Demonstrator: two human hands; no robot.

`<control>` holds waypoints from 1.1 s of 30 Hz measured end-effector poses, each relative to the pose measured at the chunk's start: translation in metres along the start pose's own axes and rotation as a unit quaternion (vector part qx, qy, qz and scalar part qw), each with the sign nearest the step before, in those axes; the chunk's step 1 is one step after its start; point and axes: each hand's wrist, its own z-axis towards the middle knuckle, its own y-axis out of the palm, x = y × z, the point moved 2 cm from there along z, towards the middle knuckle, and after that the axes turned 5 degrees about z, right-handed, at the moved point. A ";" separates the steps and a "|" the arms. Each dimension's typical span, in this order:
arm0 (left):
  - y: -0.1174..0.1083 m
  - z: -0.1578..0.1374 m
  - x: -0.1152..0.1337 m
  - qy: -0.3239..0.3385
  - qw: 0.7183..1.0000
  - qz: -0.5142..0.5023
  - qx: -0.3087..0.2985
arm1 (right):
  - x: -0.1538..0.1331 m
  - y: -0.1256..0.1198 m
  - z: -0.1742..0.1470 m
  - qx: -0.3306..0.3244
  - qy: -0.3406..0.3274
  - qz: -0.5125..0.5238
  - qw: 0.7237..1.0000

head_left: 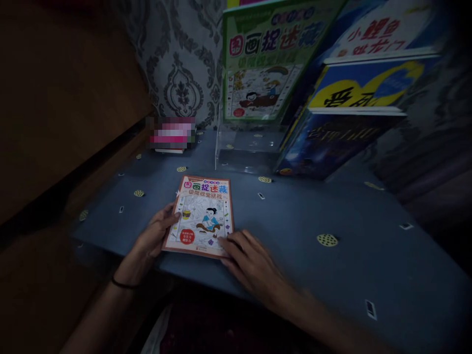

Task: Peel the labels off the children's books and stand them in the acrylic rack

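A thin picture book (pixel 202 216) with an orange-red border, colourful Chinese title and a drawn seated figure lies or hovers just over the table's front edge, cover up. My left hand (pixel 157 228) grips its left side, thumb on the cover and the other fingers underneath; a dark band circles that wrist. At the lower right corner, my right hand (pixel 249 255) pinches the book, with fingertips on the cover and the thumb side near the bottom edge. Whether the book touches the tabletop I cannot tell.
Behind the book, a clear acrylic stand (pixel 243 160) holds a green-bordered book (pixel 258 93). Right of it, a tiered row includes a dark blue book (pixel 332 142) and a blue-yellow book (pixel 368 86). A pink book (pixel 171 135), partly pixelated, lies back left on the blue-grey table (pixel 287 216).
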 end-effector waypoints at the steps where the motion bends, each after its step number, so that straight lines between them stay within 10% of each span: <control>1: 0.000 -0.002 -0.001 -0.009 1.000 -0.012 0.005 | -0.001 -0.001 -0.003 0.007 -0.003 -0.014 1.000; 9: 0.001 -0.009 -0.019 -0.027 0.993 -0.112 -0.003 | 0.013 -0.017 -0.003 0.058 0.002 -0.109 0.992; 18: 0.013 -0.007 -0.021 -0.027 0.975 -0.217 -0.035 | 0.004 0.000 0.002 0.073 0.061 0.123 0.988; 29: 0.000 0.008 -0.039 -0.026 0.987 -0.145 -0.061 | 0.035 0.001 0.010 0.115 0.207 0.407 0.882; 33: 0.001 0.006 -0.023 -0.031 0.992 -0.096 -0.079 | 0.042 0.008 0.008 0.067 0.203 0.212 0.954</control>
